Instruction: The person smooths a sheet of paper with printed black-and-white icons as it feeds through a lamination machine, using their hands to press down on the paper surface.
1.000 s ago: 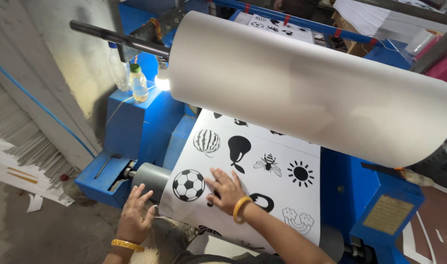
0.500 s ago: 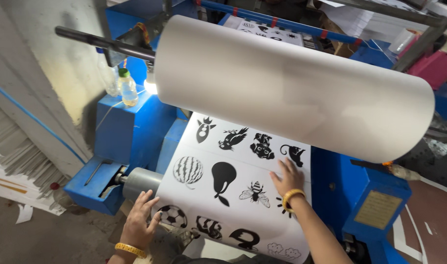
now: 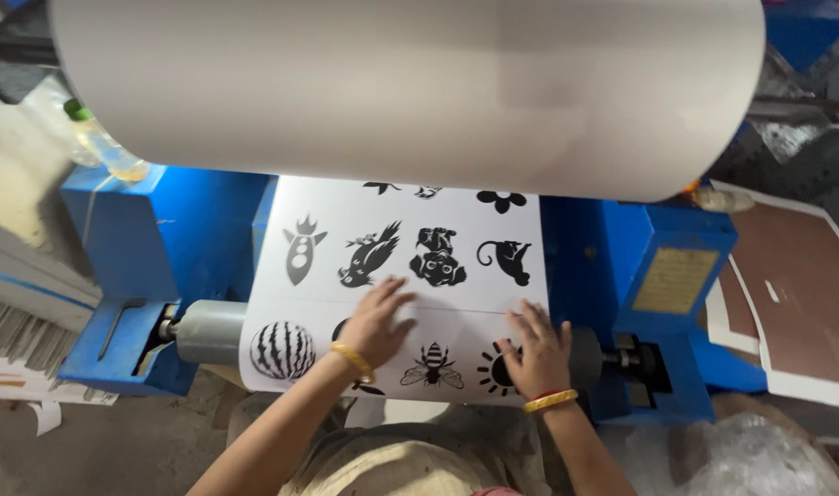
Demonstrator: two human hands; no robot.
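Hands press flat, fingers spread, holding nothing: left hand point(image 3: 378, 321) mid-sheet, right hand point(image 3: 532, 349) near the printed sheet point(image 3: 401, 230)'s right edge below the white roll point(image 3: 410, 87).

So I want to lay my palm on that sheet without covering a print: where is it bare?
The printed sheet is bare along its left margin beside the rocket figure, and in the white band between the left hand and right hand. The rest is crowded with black figures, and the big white roll overhangs the top.
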